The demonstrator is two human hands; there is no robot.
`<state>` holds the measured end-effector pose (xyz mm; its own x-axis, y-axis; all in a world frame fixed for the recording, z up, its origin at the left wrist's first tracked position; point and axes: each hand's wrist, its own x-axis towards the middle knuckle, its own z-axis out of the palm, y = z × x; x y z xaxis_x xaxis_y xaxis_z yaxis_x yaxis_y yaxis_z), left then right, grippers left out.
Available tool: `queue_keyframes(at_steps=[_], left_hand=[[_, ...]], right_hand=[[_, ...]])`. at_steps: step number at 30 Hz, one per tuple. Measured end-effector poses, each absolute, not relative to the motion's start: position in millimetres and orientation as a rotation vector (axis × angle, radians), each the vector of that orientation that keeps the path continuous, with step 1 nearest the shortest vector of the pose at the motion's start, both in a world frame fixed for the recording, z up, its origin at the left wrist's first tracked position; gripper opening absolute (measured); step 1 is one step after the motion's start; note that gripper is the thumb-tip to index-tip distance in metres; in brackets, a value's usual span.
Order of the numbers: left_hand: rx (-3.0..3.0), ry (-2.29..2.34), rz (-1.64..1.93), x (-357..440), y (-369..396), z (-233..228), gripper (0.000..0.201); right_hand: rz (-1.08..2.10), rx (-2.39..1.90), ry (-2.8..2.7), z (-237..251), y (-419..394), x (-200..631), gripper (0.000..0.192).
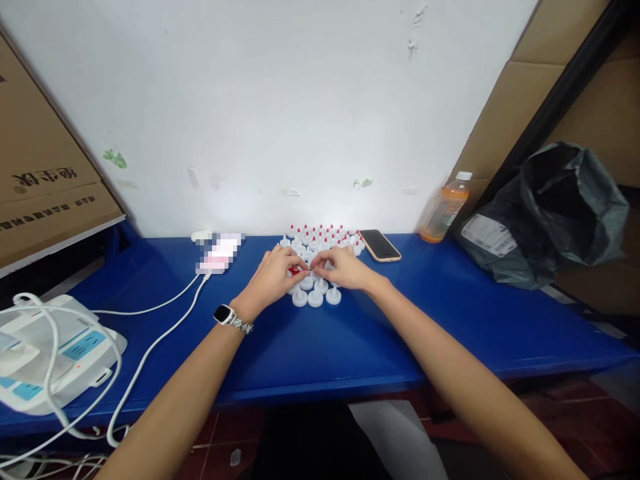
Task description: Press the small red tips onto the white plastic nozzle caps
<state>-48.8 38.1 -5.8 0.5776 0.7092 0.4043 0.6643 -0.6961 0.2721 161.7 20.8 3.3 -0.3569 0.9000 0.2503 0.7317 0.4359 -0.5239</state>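
Here the left hand (273, 275) pinches a small red tip (294, 271) in closed fingers, and the right hand (345, 268) closes its fingers beside it, over the middle of the blue surface (350, 340). Many white caps (320, 241) at the far side already wear red tips; the near caps (316, 297) remain bare.
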Motion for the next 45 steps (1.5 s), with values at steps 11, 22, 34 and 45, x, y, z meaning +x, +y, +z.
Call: queue_keyframes(at_steps=[11, 22, 34, 45], left_hand=[[2.571, 1.192, 0.909, -48.0, 46.0, -0.5, 0.027], [2.558, 1.241, 0.998, -33.6, 62.3, 0.8, 0.025], [2.539, 1.078, 1.126, -36.0, 34.5, 8.8, 0.027], [2.733, 1.075, 1.066, -32.0, 23.9, 11.5, 0.034]], right_hand=[[0.139, -1.600, -1.866, -4.5, 36.4, 187.4, 0.018], [-0.077, -1.923, -1.959, -0.1, 100.2, 178.5, 0.020], [0.374, -1.118, -2.051, 15.5, 18.6, 166.8, 0.022], [0.172, -0.961, -1.884, 9.2, -1.8, 132.7, 0.017]])
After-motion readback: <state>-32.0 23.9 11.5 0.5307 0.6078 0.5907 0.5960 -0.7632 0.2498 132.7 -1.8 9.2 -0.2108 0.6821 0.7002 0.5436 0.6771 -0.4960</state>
